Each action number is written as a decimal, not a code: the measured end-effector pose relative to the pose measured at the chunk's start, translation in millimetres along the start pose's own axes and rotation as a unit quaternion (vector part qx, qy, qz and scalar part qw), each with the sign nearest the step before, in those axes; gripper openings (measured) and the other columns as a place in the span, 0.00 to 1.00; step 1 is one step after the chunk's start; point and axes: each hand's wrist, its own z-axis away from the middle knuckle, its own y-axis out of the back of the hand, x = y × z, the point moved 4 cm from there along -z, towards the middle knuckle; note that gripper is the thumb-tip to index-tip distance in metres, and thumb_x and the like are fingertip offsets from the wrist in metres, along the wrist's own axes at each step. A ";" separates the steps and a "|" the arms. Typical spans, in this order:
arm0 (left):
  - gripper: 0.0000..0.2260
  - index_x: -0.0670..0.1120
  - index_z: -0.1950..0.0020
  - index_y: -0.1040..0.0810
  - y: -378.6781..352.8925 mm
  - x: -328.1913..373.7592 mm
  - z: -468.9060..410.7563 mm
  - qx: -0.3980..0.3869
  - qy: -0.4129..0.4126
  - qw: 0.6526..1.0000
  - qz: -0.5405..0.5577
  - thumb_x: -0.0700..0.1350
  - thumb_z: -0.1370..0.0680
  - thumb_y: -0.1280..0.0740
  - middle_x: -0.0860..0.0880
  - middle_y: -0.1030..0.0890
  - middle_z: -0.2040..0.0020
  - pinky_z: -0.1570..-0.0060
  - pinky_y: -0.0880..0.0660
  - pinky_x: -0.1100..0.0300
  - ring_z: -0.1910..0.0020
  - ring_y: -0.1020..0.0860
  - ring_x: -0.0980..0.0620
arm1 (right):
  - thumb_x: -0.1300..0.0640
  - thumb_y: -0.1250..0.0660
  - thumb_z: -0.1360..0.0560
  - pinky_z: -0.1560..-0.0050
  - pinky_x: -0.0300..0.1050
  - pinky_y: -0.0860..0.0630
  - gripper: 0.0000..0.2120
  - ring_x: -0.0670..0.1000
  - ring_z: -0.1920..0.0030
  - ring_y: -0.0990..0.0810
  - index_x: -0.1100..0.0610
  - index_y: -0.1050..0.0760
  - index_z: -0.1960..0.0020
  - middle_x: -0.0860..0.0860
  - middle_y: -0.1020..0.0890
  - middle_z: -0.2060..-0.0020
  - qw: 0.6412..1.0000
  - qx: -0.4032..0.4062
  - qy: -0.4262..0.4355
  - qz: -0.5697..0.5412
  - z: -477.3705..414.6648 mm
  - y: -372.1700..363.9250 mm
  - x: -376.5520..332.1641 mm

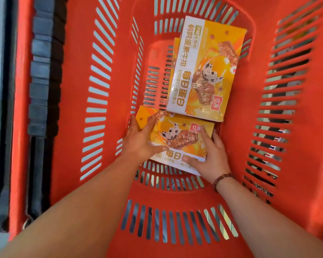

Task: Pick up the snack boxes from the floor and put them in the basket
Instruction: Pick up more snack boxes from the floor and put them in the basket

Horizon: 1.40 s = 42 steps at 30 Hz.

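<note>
Left hand: my left hand (141, 141) reaches down into the basket (82, 75), palm on the near box (177, 138), fingers spread over its left top face and edge, gripping it.
Right hand: my right hand (212, 158) clasps the same box at its right corner, thumb on top, fingers wrapped round the side; a bead bracelet (223, 180) sits on the wrist.
Arms: both forearms extend forward and down from the near rim, nearly parallel.
Near box: low inside the basket, at its near end, tilted, held between both hands.
Far box: the far box (205, 71) lies in the basket beyond, overlapping another box (175, 51) beneath it.
Handle: a dark handle (43, 71) lies along the left rim.
</note>
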 end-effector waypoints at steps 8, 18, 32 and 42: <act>0.55 0.64 0.27 0.54 7.5 8.4 -14.5 -0.027 0.074 0.997 0.028 0.60 0.44 0.21 0.39 0.45 0.29 0.31 0.40 0.47 0.28 0.44 0.38 | 0.51 0.22 0.37 0.33 0.34 0.50 0.54 0.47 0.24 0.54 0.45 0.55 0.24 0.49 0.57 0.24 0.999 -0.050 0.002 -0.010 1.1 1.8 1.3; 0.51 0.64 0.27 0.49 5.7 27.6 34.0 0.105 0.061 0.991 0.058 0.63 0.43 0.24 0.37 0.42 0.33 0.31 0.47 0.49 0.32 0.45 0.38 | 0.51 0.18 0.43 0.28 0.41 0.53 0.66 0.45 0.27 0.65 0.44 0.68 0.26 0.49 0.69 0.27 0.994 -0.095 0.025 0.051 17.4 8.3 7.9; 0.42 0.59 0.25 0.50 -33.9 12.7 17.1 0.044 -0.101 0.991 -0.079 0.48 0.30 0.26 0.46 0.61 0.23 0.28 0.52 0.50 0.26 0.64 0.44 | 0.60 0.29 0.29 0.37 0.52 0.30 0.45 0.57 0.24 0.55 0.44 0.55 0.24 0.55 0.65 0.25 0.966 -0.015 0.041 0.255 -14.3 -18.3 15.7; 0.42 0.59 0.25 0.52 -41.9 1.3 -7.8 0.014 -0.173 0.965 -0.198 0.41 0.28 0.29 0.49 0.64 0.24 0.29 0.44 0.51 0.25 0.63 0.43 | 0.52 0.27 0.30 0.30 0.52 0.39 0.47 0.56 0.26 0.69 0.40 0.57 0.25 0.48 0.70 0.27 0.940 -0.082 0.092 0.319 -35.3 -48.7 29.6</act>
